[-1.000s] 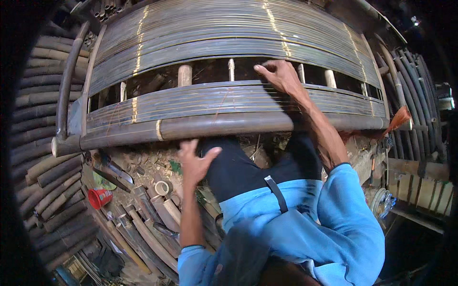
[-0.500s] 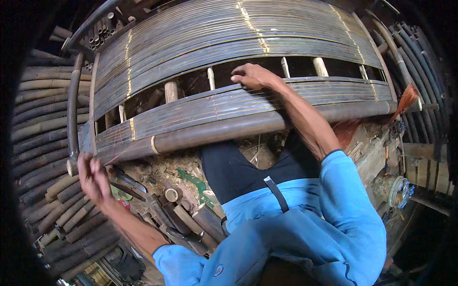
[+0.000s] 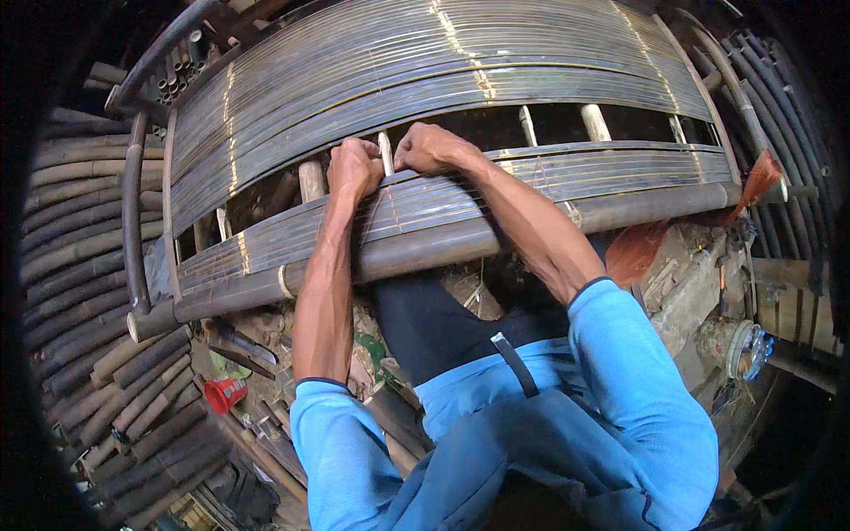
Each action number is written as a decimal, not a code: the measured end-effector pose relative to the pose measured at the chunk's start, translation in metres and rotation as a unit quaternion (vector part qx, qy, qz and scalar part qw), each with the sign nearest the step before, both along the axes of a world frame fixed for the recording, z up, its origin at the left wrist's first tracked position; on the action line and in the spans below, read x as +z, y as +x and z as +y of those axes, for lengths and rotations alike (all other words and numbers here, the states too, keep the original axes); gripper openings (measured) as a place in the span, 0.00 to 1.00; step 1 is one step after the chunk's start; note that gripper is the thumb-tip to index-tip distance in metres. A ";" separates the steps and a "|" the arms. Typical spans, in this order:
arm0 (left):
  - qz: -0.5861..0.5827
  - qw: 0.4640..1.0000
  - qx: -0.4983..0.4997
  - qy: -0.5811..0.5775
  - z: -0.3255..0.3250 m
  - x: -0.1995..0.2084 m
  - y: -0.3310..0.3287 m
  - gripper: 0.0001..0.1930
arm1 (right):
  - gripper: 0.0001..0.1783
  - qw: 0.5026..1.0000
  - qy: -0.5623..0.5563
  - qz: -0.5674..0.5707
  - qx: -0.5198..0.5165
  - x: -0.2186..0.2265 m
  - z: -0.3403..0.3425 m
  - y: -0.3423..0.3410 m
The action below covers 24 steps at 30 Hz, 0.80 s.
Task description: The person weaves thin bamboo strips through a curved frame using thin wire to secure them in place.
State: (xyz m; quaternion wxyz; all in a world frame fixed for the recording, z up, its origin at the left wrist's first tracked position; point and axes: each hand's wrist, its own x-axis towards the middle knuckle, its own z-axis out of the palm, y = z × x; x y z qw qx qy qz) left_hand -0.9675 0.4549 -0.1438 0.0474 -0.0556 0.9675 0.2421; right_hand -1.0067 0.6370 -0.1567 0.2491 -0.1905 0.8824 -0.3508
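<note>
A bamboo bench with a seat of thin dark slats lies across the view, a long gap separating its main slats from a narrower front strip of slats. At that gap, my left hand is closed, fingertips pinched at the back edge of the front strip. Just to its right, my right hand is closed too. A pale wooden crosspiece stands between the two hands. Whatever the fingers pinch is too small to make out. A thin reddish thread shows faintly on the strip beneath them.
A thick bamboo pole forms the bench's front edge, above my lap. Stacked bamboo poles fill the left side; more poles stand at the right. A red cup lies at lower left, and a clear jar sits at right.
My left hand has come from the bench's left front corner up to the gap, beside my right hand. My right hand has shifted slightly left and its fingers have closed.
</note>
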 end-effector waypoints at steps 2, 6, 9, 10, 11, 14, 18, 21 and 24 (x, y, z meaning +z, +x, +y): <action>0.047 0.999 -0.022 -0.008 -0.003 0.013 0.003 0.16 | 0.15 0.998 -0.054 0.027 -0.011 0.004 0.022 0.003; -0.156 0.912 0.064 0.373 -0.033 0.051 0.012 0.29 | 0.12 0.969 -0.239 -0.065 0.006 0.039 0.042 0.018; -0.121 0.781 -0.083 0.607 0.005 0.075 0.035 0.45 | 0.12 0.950 -0.300 -0.070 0.045 0.053 0.058 0.026; -0.090 0.829 -0.098 0.544 0.013 0.073 0.043 0.46 | 0.12 0.938 -0.335 -0.027 0.085 0.059 0.056 0.030; -0.058 0.871 -0.110 0.476 0.015 0.069 0.050 0.47 | 0.12 0.938 -0.335 -0.027 0.089 0.064 0.054 0.033; 0.054 0.960 -0.090 0.261 -0.015 0.068 0.072 0.38 | 0.12 0.946 -0.322 0.008 0.035 0.082 0.054 0.037; 0.216 0.976 -0.024 -0.009 -0.095 0.084 0.138 0.20 | 0.14 0.970 -0.213 0.096 -0.068 0.068 0.079 0.021; -0.040 0.995 0.049 0.081 -0.158 0.135 0.219 0.16 | 0.16 0.973 -0.139 0.131 -0.130 0.056 0.095 0.008; -0.060 0.948 0.184 0.253 -0.254 0.147 0.346 0.17 | 0.18 0.971 -0.179 0.134 -0.079 0.046 0.090 0.007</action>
